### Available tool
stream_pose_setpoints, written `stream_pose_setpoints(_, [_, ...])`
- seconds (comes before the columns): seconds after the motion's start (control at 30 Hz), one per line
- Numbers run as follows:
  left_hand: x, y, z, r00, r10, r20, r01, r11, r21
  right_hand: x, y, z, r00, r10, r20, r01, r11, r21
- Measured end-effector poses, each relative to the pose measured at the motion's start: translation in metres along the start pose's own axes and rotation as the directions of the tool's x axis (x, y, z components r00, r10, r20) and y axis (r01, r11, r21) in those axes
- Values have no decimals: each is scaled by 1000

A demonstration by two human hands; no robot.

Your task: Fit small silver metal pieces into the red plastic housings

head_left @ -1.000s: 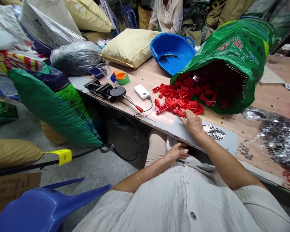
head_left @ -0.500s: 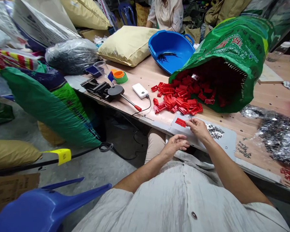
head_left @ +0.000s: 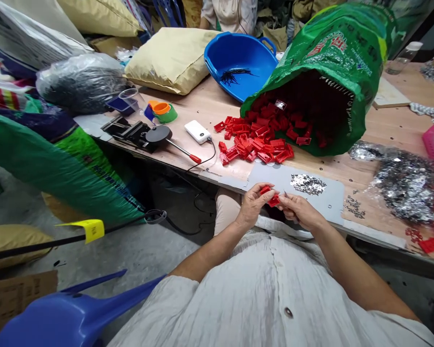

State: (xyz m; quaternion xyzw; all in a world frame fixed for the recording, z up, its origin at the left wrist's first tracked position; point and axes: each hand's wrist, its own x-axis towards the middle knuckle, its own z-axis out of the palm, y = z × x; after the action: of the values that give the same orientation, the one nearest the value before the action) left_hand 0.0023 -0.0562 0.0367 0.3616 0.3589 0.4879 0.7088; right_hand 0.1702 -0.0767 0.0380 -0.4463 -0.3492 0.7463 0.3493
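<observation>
My left hand (head_left: 255, 205) is closed around a small red plastic part (head_left: 274, 200), held in front of my shirt at the table edge. Close against the part's right side, my right hand (head_left: 299, 210) is pinched on a thin metal tool (head_left: 285, 194), whose kind I cannot make out; fingers hide most of it. Just beyond my hands lies a grey sheet (head_left: 267, 177) bearing a pile of small shiny metal pieces (head_left: 307, 184). A heap of similar red plastic parts (head_left: 253, 142) spills from the mouth of a green woven sack (head_left: 332, 53).
Left on the table are a black clamp-like device (head_left: 130, 132) with a red-tipped lever, a white power bank (head_left: 197, 131) with a cable, and tape rolls (head_left: 164, 112). A blue basin (head_left: 253, 53) stands behind. At right lies a plastic bag of metal pieces (head_left: 405, 185). Another person (head_left: 229, 17) is across the table.
My left hand has come up and taken hold of the red part, which my right hand held before. Both hands are now together, nearer my body. The view has shifted slightly right.
</observation>
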Motion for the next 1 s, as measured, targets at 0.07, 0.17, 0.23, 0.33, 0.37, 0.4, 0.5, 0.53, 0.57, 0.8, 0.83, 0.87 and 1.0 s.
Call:
stream_pose_setpoints(0.07, [-2, 1, -2, 998, -56, -35, 54, 998, -42, -11, -1, -8, 998, -48, -44, 42, 991, -127])
stream_pose_setpoints(0.17, [-4, 3, -6, 988, -142, -60, 135, 986, -99, -30, -5, -30, 973, -147, -176, 79, 936, -343])
stream_pose_setpoints(0.23, [-6, 3, -7, 982, -178, -59, 170, 978, -118, -41, -8, -51, 910, -292, -294, 96, 840, -535])
stream_pose_setpoints(0.33, [-7, 3, -6, 972, -234, -27, 229, 964, -133, -51, -10, -81, 763, -509, -398, -21, 595, -803])
stream_pose_setpoints(0.37, [-7, 2, -5, 968, -252, -8, 248, 959, -140, -52, -10, -88, 735, -548, -399, -66, 529, -846])
stream_pose_setpoints(0.4, [-7, 1, -4, 964, -266, 12, 265, 953, -148, -52, -10, -92, 717, -576, -393, -103, 470, -877])
stream_pose_setpoints(0.5, [-7, -4, -1, 959, -274, 67, 282, 945, -168, -46, -10, -96, 712, -615, -337, -152, 334, -930])
stream_pose_setpoints(0.53, [-7, -5, -1, 961, -267, 76, 277, 946, -168, -43, -10, -94, 717, -620, -317, -157, 299, -941])
stream_pose_setpoints(0.57, [-7, -6, -1, 962, -260, 79, 269, 949, -164, -39, -9, -92, 722, -624, -300, -160, 271, -949])
stream_pose_setpoints(0.8, [-10, -7, -2, 974, -226, 34, 228, 967, -117, -19, -7, -88, 739, -621, -260, -189, 179, -966])
stream_pose_setpoints(0.83, [-10, -6, -2, 974, -222, 31, 225, 968, -114, -18, -6, -89, 739, -619, -268, -198, 181, -963])
stream_pose_setpoints(0.87, [-10, -6, -2, 975, -219, 29, 221, 969, -111, -17, -6, -90, 739, -616, -273, -201, 185, -962])
stream_pose_setpoints(1.0, [-9, -6, 0, 977, -210, 35, 212, 973, -95, -16, -5, -90, 740, -615, -271, -192, 194, -962])
